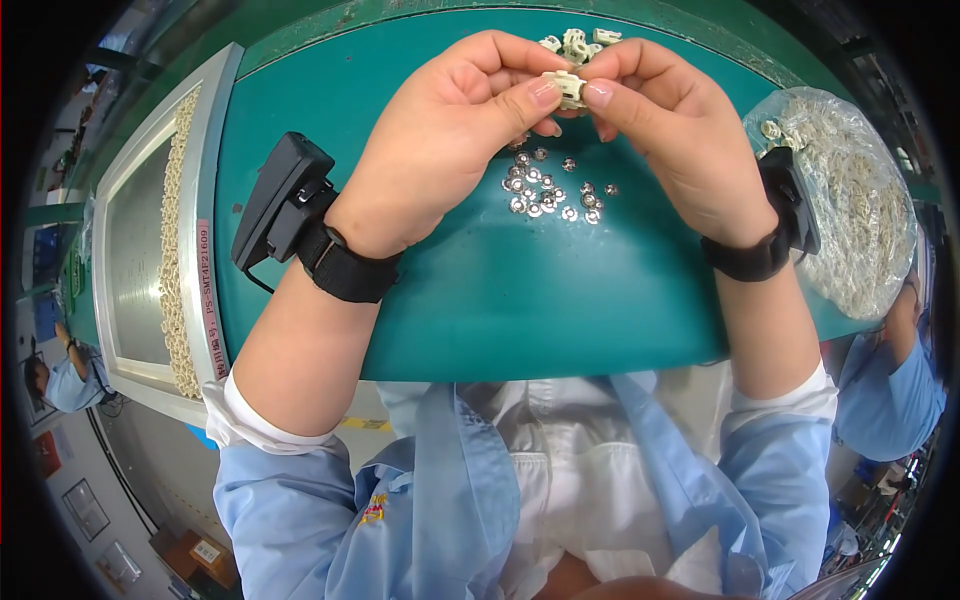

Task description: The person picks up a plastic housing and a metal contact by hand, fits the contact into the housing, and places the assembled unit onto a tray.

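Both hands meet above the far part of the green bench (560, 300). My left hand (440, 140) and my right hand (670, 130) pinch together one small cream plastic part (568, 88), which sits between the two thumbs and the forefingers, so both hands are closed on it. Each wrist carries a black strap with a small black device.

Just beyond the fingertips lies a little heap of the same cream parts (580, 40); I count about five, but some are hidden by the fingers. Directly under the hands, on the bench, small round silver metal pieces (550, 190) are scattered; I count about fifteen, though a few touch each other and the number is not sure. To the right of the right hand lies one clear plastic bag (850, 200), full of pale parts, too many to count. Far to the left of the left hand stands one metal tray (215, 180) with a long row of pale parts along its near edge.

I think the risk is this: the part is held only by the fingertips, so a small slip may drop it among the silver pieces and scatter them, or push some toward the bench edge near the body.
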Available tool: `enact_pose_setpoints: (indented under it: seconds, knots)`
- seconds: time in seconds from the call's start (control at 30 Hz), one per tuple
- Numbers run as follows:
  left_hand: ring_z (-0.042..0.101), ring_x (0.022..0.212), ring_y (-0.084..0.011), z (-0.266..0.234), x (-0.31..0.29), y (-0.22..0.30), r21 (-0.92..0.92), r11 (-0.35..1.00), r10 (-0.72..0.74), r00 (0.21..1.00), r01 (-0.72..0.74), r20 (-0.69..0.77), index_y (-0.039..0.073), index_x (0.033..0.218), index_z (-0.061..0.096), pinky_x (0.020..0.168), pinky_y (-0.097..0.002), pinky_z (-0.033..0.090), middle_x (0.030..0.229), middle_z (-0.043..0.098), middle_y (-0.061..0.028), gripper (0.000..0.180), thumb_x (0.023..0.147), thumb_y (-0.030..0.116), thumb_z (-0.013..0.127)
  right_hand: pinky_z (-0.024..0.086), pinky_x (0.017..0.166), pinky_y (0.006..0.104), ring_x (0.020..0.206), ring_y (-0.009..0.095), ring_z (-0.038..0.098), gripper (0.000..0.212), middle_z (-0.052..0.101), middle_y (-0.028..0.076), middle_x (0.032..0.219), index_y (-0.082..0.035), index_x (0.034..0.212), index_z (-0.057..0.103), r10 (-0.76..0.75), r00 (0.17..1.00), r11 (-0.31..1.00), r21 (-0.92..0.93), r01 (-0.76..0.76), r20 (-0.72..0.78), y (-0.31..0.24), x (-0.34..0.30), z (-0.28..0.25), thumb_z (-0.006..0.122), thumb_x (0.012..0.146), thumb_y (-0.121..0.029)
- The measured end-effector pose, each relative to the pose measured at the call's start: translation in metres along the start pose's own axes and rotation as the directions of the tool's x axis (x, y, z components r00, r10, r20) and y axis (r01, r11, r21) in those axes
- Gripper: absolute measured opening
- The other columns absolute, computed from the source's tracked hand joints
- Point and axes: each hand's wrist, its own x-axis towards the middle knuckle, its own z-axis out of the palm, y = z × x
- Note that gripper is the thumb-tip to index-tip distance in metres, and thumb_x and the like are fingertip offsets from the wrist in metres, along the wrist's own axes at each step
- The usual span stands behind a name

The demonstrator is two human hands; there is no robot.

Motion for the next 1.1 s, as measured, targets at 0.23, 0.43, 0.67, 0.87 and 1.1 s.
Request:
enact_pose_setpoints:
  seconds: [0.23, 0.43, 0.67, 0.87, 1.1]
  knots:
    - [0.055, 0.081, -0.008, -0.002, -0.003, 0.004, 0.028, 1.0, 0.009, 0.998, -0.01, 0.057, 0.002, 0.106, 0.054, 0.075, -0.0203, 0.044, 0.093, 0.061, -0.0033, 0.02, 0.091, 0.015, 0.055, 0.042, 0.073, 0.0188, 0.08, 0.006, 0.051, 0.014, 0.057, 0.0, 0.09, -0.003, 0.095, 0.055, -0.011, 0.999, 0.998, -0.055, 0.013, 0.044, -0.002, -0.001, -0.003, 0.06, 0.088, -0.013]
    - [0.055, 0.082, -0.0078, -0.001, -0.003, 0.004, 0.058, 0.998, -0.031, 0.997, 0.026, 0.075, 0.003, 0.108, 0.054, 0.074, -0.0192, 0.044, 0.093, 0.061, -0.0036, 0.023, 0.091, 0.019, 0.056, 0.042, 0.075, 0.0182, 0.084, 0.006, 0.052, 0.012, 0.056, -0.001, 0.089, -0.002, 0.094, 0.053, -0.047, 0.998, 0.991, -0.125, 0.053, 0.05, 0.0, -0.002, -0.002, 0.058, 0.089, -0.013]
    - [0.056, 0.079, -0.0087, 0.002, -0.003, 0.006, -0.053, 0.998, 0.043, 0.997, -0.04, 0.057, 0.0, 0.1, 0.056, 0.073, -0.0212, 0.047, 0.093, 0.062, -0.0041, 0.014, 0.09, 0.01, 0.055, 0.041, 0.074, 0.0184, 0.083, 0.005, 0.05, 0.015, 0.053, -0.002, 0.089, -0.004, 0.095, 0.051, -0.101, 0.993, 0.992, -0.067, 0.105, 0.055, 0.004, -0.003, 0.003, 0.058, 0.09, -0.017]
    - [0.058, 0.086, -0.0105, 0.005, -0.001, 0.001, -0.037, 0.99, 0.139, 0.987, -0.137, 0.074, 0.0, 0.105, 0.055, 0.077, -0.0221, 0.047, 0.098, 0.061, -0.0054, 0.018, 0.09, 0.01, 0.056, 0.04, 0.073, 0.0186, 0.082, 0.005, 0.048, 0.017, 0.052, -0.002, 0.09, -0.005, 0.096, 0.051, -0.138, 0.988, 0.983, -0.115, 0.145, 0.068, 0.005, -0.001, -0.007, 0.058, 0.09, -0.019]
    - [0.058, 0.093, -0.0127, 0.004, -0.006, 0.008, 0.215, 0.946, 0.228, 0.97, -0.241, 0.082, 0.002, 0.11, 0.054, 0.085, -0.0252, 0.046, 0.104, 0.06, -0.0059, 0.023, 0.088, 0.009, 0.058, 0.04, 0.073, 0.0183, 0.083, 0.005, 0.048, 0.018, 0.053, -0.002, 0.089, -0.004, 0.097, 0.053, -0.207, 0.977, 0.974, -0.086, 0.21, 0.045, 0.003, 0.0, -0.004, 0.059, 0.09, -0.019]
